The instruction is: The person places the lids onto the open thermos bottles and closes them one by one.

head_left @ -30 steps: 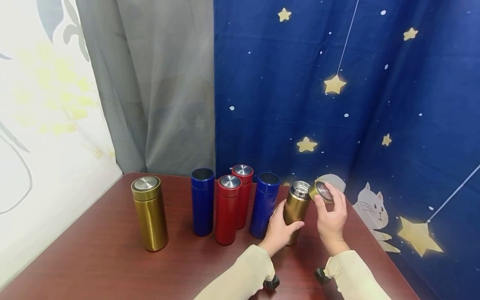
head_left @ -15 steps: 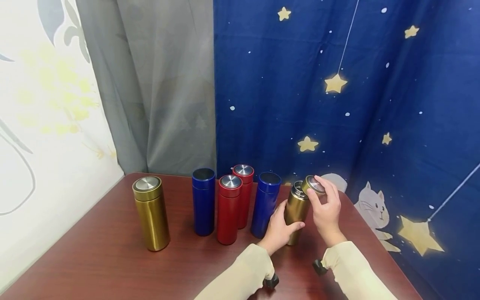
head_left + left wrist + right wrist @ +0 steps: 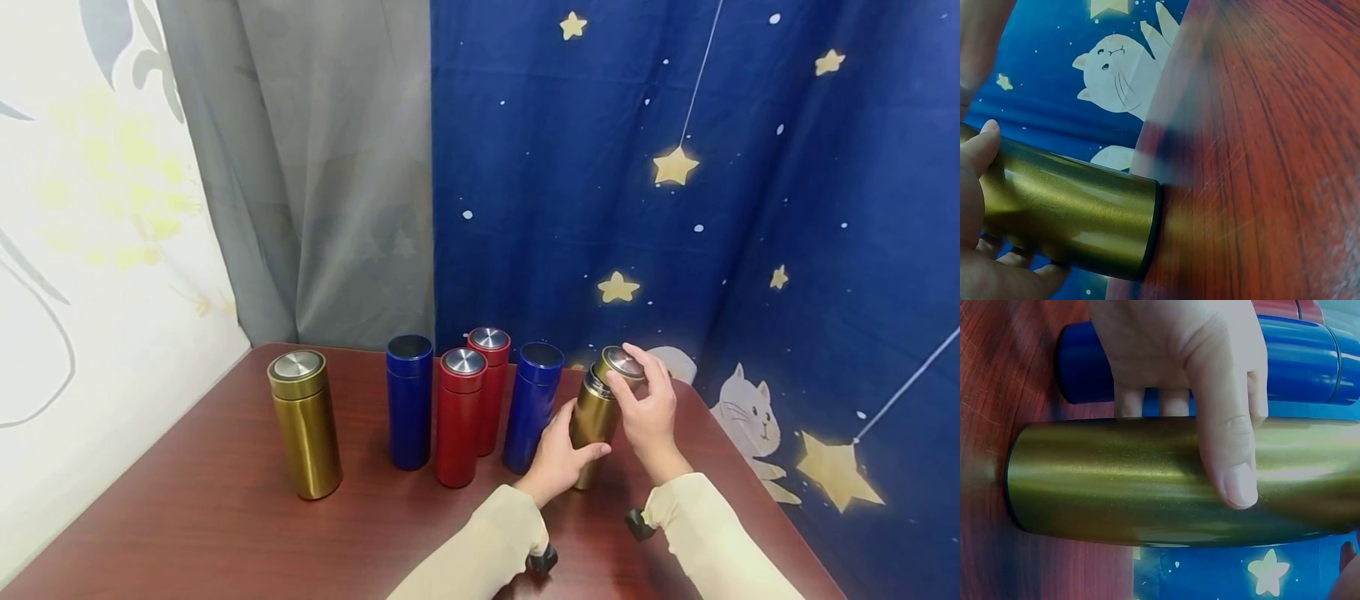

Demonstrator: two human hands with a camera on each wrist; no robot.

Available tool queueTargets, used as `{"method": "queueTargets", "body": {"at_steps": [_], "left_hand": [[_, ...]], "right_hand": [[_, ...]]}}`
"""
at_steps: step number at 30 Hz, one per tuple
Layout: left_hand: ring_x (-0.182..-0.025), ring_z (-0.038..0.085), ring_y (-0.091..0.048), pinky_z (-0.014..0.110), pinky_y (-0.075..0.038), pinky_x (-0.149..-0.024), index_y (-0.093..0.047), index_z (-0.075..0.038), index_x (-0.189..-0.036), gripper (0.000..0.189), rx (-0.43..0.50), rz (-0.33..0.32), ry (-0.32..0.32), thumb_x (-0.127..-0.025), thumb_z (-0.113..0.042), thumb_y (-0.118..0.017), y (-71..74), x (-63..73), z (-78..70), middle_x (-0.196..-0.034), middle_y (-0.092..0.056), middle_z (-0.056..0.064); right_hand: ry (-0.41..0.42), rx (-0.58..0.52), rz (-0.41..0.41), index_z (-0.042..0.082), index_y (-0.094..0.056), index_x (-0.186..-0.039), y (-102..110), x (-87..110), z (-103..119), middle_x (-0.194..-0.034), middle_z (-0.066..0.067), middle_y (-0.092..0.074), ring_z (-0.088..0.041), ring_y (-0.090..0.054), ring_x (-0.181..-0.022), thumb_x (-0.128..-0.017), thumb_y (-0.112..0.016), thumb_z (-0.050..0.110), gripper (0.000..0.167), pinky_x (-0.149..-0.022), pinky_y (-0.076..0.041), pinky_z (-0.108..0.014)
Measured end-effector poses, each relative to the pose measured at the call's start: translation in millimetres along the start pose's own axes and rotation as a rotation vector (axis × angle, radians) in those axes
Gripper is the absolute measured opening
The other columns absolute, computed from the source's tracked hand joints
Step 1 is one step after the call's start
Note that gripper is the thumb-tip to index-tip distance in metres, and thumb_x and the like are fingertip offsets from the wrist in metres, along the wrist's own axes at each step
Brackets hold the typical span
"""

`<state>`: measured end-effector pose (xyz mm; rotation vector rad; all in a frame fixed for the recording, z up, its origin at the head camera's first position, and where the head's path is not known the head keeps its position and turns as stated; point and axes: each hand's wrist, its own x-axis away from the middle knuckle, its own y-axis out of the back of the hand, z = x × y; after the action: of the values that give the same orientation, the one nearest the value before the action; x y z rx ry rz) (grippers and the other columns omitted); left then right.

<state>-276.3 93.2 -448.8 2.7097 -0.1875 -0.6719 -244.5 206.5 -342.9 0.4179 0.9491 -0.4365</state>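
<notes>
My left hand (image 3: 557, 460) grips the body of a gold thermos bottle (image 3: 594, 421) standing at the right of the table, thumb across its front. Fingers of my right hand (image 3: 651, 408) pinch the bottle's gold lid (image 3: 622, 363), which has a silver disc on top. The lid sits tilted over the right side of the mouth, and part of the steel rim shows at its left. In the right wrist view the left thumb (image 3: 1238, 484) lies flat along the gold body. The base of the bottle (image 3: 1147, 231) meets the wood in the left wrist view.
A blue thermos (image 3: 534, 408) stands just left of the held bottle. Further left are two red thermoses (image 3: 459, 425), another blue one (image 3: 408, 408) and a second gold one (image 3: 306, 429), all lidded. The table's right edge runs near my right arm; curtains hang behind.
My right hand has carried the lid leftward from beside the bottle to over its mouth, covering most of the opening. The left hand keeps its hold, and the bottle stays in place.
</notes>
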Motion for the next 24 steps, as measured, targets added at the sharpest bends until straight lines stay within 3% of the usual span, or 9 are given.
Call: {"method": "queueTargets", "body": {"at_steps": [4,8,17,24], "left_hand": [[-0.116,0.021,-0.054,0.039,-0.043,-0.101,-0.041,-0.012,-0.144,0.078,-0.003,0.005,-0.018,-0.081,-0.038,-0.079,-0.5,-0.5,1.5,-0.132,-0.055,0.007],[-0.117,0.021,-0.055,0.038,-0.043,-0.102,-0.041,-0.012,-0.144,0.078,-0.008,0.007,-0.033,-0.081,-0.037,-0.079,-0.5,-1.1,1.2,-0.132,-0.056,0.007],[-0.116,0.022,-0.055,0.038,-0.043,-0.102,-0.042,-0.011,-0.144,0.077,-0.019,0.012,-0.038,-0.081,-0.036,-0.079,1.3,-0.8,1.0,-0.132,-0.056,0.008],[-0.115,0.021,-0.055,0.036,-0.043,-0.101,-0.042,-0.01,-0.144,0.076,-0.032,0.033,-0.054,-0.082,-0.037,-0.078,3.3,-2.6,3.6,-0.131,-0.056,0.008]], "right_hand": [[-0.012,0.002,0.037,-0.009,-0.06,-0.122,-2.5,0.0,2.5,-0.112,-0.031,-0.056,-0.031,-0.05,-0.1,-0.078,-0.072,-0.006,0.045,-0.082,-0.038,-0.012],[-0.02,0.014,0.065,-0.008,-0.06,-0.122,-3.6,0.4,3.3,-0.112,-0.029,-0.056,-0.033,-0.05,-0.101,-0.079,-0.072,-0.006,0.045,-0.086,-0.037,-0.011],[0.025,0.009,0.114,-0.007,-0.063,-0.118,-0.4,-0.9,-0.7,-0.118,-0.027,-0.059,-0.029,-0.05,-0.11,-0.078,-0.071,-0.007,0.041,-0.093,-0.035,-0.014],[0.008,-0.043,0.255,-0.008,-0.063,-0.118,7.7,-5.3,-5.2,-0.125,-0.027,-0.058,-0.019,-0.049,-0.12,-0.08,-0.07,-0.009,0.039,-0.098,-0.034,-0.016]]}}
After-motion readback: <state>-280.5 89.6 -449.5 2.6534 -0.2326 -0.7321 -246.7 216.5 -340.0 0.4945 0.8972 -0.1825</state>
